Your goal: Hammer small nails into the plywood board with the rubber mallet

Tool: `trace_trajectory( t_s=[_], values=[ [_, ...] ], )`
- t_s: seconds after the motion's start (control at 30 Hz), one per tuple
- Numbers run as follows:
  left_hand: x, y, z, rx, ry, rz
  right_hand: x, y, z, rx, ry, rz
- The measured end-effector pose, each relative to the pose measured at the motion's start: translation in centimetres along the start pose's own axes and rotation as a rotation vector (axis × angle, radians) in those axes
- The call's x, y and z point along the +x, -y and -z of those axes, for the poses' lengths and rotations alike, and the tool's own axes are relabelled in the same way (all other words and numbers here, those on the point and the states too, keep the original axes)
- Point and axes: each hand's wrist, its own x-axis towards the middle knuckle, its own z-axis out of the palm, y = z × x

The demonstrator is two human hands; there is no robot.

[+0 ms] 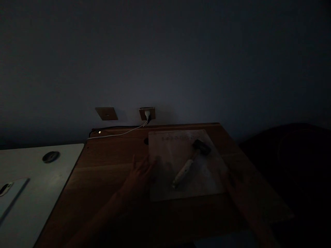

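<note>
A pale, flat square board or sheet (165, 186) lies on the wooden desk, with a faint row of marks near its far edge. Resting diagonally on top of it is a mallet (184, 172) with a dark head and a light handle, the head pointing far right. My left hand (139, 174) is at the sheet's left edge, fingers spread, fingertips at or on the edge. Along the right edge is my right hand (234, 182), its fingers seeming stretched out and low against the sheet. Dim light hides whether either hand presses on it. Neither hand touches the mallet.
The wooden desk (111, 172) stands against a wall. A white plug (147, 114) sits in a wall outlet, its cable (116, 135) running left. To the left is a white table (59, 179) with a round dark grommet (51, 157). A dark shape (297, 155) fills the right.
</note>
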Motion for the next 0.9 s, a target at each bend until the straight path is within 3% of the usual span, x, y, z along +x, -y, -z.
trace_trajectory(
  t_s=[0.13, 0.23, 0.3, 0.37, 0.47, 0.53, 0.63, 0.73, 0.9],
  values=[
    [-7.0, 4.3, 0.7, 0.029, -0.023, 0.054, -2.5, 7.5, 0.1, 0.032, 0.05, 0.067],
    [-11.1, 5.8, 1.7, 0.03, -0.029, 0.062, -3.5, 10.1, 0.6, 0.085, 0.084, 0.091],
    [-12.1, 6.2, 2.5, -0.022, -0.033, 0.127, -2.6, 10.8, 1.0, 0.115, 0.088, 0.052],
    [-11.2, 6.7, 3.2, -0.13, -0.031, 0.212, 0.0, 11.5, 1.4, 0.146, 0.077, -0.003],
    [-6.5, 7.9, 3.6, -0.295, -0.061, 0.303, 6.7, 13.9, 1.9, 0.253, 0.109, 0.002],
    [-2.6, 9.2, 3.3, -0.316, -0.127, 0.358, 11.8, 16.1, 1.9, 0.29, 0.268, 0.06],
    [2.0, 10.8, 2.5, -0.326, -0.124, 0.364, 17.4, 19.1, 1.5, 0.315, 0.375, 0.152],
    [3.8, 11.7, 1.8, -0.357, -0.099, 0.341, 18.7, 20.8, 0.9, 0.337, 0.441, 0.202],
    [3.5, 11.7, 1.5, -0.396, -0.109, 0.318, 14.9, 21.0, 0.6, 0.347, 0.514, 0.233]
  ],
)
